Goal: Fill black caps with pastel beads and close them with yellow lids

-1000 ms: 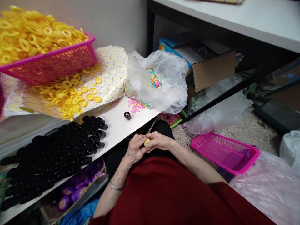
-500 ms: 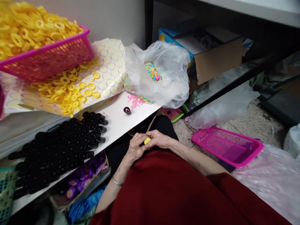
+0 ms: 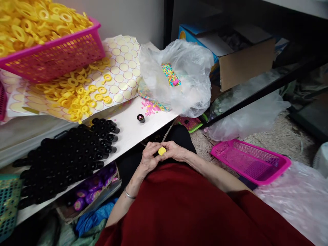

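Note:
My left hand (image 3: 148, 160) and my right hand (image 3: 175, 153) meet in my lap, just below the white shelf's edge. Both pinch a small yellow round piece (image 3: 161, 151) between their fingertips; its flat face shows. A single black cap (image 3: 140, 118) with pink beads in it stands alone on the shelf above my hands. A heap of black tubes (image 3: 66, 153) lies on the shelf to the left. Loose yellow rings (image 3: 77, 99) lie on a sheet of round stickers (image 3: 123, 75).
A pink basket (image 3: 55, 56) heaped with yellow rings stands at the back left. A clear plastic bag (image 3: 179, 82) holds coloured beads. An empty pink basket (image 3: 249, 162) rests on the floor at right. A cardboard box (image 3: 243, 65) sits under the dark table.
The yellow piece has turned between my fingers, so more of its flat face shows. My hands stay in my lap; the view has tilted down slightly.

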Available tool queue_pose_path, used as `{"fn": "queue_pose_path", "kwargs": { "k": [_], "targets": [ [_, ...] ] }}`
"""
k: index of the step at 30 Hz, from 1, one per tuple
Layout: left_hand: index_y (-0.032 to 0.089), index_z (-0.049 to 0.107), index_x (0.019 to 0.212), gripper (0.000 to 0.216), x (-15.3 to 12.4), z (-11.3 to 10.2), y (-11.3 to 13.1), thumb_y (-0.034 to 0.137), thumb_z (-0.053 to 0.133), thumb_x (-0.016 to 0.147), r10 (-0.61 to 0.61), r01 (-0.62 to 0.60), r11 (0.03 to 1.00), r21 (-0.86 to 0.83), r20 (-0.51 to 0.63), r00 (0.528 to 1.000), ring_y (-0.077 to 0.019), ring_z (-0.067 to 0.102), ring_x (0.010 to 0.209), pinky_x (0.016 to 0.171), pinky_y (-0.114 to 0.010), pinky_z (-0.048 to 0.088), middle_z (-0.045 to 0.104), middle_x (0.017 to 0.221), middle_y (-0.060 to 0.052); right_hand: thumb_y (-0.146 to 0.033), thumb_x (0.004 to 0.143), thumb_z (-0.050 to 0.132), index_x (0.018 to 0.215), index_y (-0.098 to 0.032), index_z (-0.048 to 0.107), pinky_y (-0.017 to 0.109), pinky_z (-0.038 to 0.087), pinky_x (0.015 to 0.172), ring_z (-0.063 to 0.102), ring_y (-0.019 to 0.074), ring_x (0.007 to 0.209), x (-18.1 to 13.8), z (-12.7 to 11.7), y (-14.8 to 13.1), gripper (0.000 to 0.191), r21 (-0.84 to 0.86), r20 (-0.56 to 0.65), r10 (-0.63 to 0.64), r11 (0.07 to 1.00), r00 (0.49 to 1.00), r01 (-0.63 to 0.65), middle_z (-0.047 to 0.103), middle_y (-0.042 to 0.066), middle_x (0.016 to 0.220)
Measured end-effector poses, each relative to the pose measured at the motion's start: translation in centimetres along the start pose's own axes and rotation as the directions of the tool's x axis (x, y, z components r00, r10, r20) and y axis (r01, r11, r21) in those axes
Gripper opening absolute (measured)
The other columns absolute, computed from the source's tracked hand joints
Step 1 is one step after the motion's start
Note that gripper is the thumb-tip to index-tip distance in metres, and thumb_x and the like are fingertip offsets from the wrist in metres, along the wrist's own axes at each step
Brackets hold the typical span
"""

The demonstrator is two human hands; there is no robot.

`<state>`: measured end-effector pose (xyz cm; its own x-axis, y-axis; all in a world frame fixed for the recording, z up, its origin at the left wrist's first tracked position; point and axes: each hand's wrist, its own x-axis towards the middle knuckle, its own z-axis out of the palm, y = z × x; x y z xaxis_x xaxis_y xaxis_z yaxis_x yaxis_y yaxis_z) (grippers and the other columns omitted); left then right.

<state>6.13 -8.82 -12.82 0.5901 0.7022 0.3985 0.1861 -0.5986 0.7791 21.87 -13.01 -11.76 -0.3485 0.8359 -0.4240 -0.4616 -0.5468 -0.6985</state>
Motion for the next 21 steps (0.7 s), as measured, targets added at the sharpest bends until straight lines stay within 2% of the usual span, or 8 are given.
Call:
{"fn": "queue_pose_path", "kwargs": {
  "k": [3,6,8,10,12,14,18,21],
  "targets": [
    [0.019,0.07,0.092,0.023,0.0,0.0,0.3,0.039,0.066,0.081,-0.001,0.002,1.0,0.028,-0.027,1.0,-0.0171,0.057,0.077,0.07,-0.033,0.048,0.069,0.087,-0.006,-0.03,0.057,0.08,0.085,-0.011,0.064,0.021,0.041,0.06,0.051,0.0071,0.06,0.2,0.2,-0.3,0.037,-0.043,0.007,-0.014,0.999,1.0,0.014,0.057,-0.004,0.068],
    [0.021,0.069,0.098,0.025,0.1,-0.1,0.4,0.037,0.069,0.079,0.027,-0.019,0.997,0.073,-0.112,0.993,-0.0176,0.059,0.079,0.071,-0.034,0.049,0.07,0.09,-0.006,-0.034,0.061,0.078,0.083,-0.01,0.065,0.021,0.037,0.059,0.049,0.0079,0.062,0.9,0.6,-0.9,0.035,-0.159,-0.017,-0.115,0.981,0.993,0.111,0.057,-0.003,0.068],
    [0.02,0.068,0.102,0.026,0.1,-0.3,0.0,0.035,0.069,0.079,0.059,-0.043,0.994,0.1,-0.162,0.985,-0.0181,0.06,0.081,0.072,-0.034,0.05,0.07,0.093,-0.007,-0.035,0.067,0.072,0.09,-0.011,0.066,0.022,0.037,0.06,0.049,0.0091,0.065,1.5,0.7,-1.5,0.034,-0.293,0.028,-0.175,0.94,0.984,0.175,0.059,-0.002,0.072],
    [0.02,0.068,0.101,0.025,0.3,-0.9,-0.6,0.034,0.067,0.081,0.063,-0.038,0.99,0.135,-0.189,0.98,-0.018,0.06,0.082,0.072,-0.034,0.05,0.07,0.094,-0.007,-0.035,0.072,0.068,0.098,-0.013,0.066,0.023,0.039,0.064,0.051,0.0113,0.071,2.2,0.6,-2.2,0.034,-0.462,0.114,-0.238,0.847,0.965,0.263,0.061,-0.001,0.08],
    [0.019,0.069,0.098,0.025,0.6,-1.5,-1.1,0.037,0.065,0.082,0.016,0.022,0.986,0.167,-0.223,0.975,-0.0178,0.06,0.08,0.071,-0.033,0.049,0.07,0.091,-0.007,-0.036,0.074,0.067,0.101,-0.016,0.067,0.026,0.04,0.07,0.052,0.0141,0.079,2.9,0.3,-2.9,0.033,-0.621,0.176,-0.311,0.701,0.934,0.351,0.063,0.002,0.088],
    [0.019,0.069,0.093,0.028,1.1,-2.1,-1.7,0.043,0.067,0.079,-0.067,0.12,0.977,0.177,-0.278,0.958,-0.0176,0.058,0.077,0.069,-0.033,0.049,0.069,0.086,-0.006,-0.038,0.076,0.066,0.096,-0.017,0.067,0.026,0.04,0.069,0.051,0.0146,0.078,3.4,0.0,-3.5,0.029,-0.718,0.165,-0.387,0.584,0.907,0.379,0.062,0.002,0.084],
    [0.019,0.07,0.085,0.032,1.9,-3.0,-2.2,0.044,0.077,0.068,-0.265,0.311,0.947,0.083,-0.349,0.899,-0.016,0.055,0.074,0.066,-0.03,0.047,0.065,0.079,-0.003,-0.039,0.081,0.059,0.079,-0.017,0.063,0.025,0.036,0.059,0.043,0.0112,0.062,3.6,-1.1,-4.7,0.023,-0.74,0.039,-0.51,0.563,0.859,0.368,0.05,-0.002,0.065],
    [0.018,0.069,0.084,0.032,2.5,-3.5,-2.5,0.041,0.079,0.065,-0.35,0.35,0.934,-0.069,-0.358,0.865,-0.0146,0.055,0.073,0.063,-0.027,0.046,0.063,0.08,-0.003,-0.037,0.08,0.058,0.076,-0.018,0.061,0.025,0.035,0.059,0.043,0.0118,0.061,3.7,-2.1,-5.7,0.02,-0.739,-0.05,-0.62,0.55,0.783,0.388,0.049,-0.002,0.063]
  ]
}}
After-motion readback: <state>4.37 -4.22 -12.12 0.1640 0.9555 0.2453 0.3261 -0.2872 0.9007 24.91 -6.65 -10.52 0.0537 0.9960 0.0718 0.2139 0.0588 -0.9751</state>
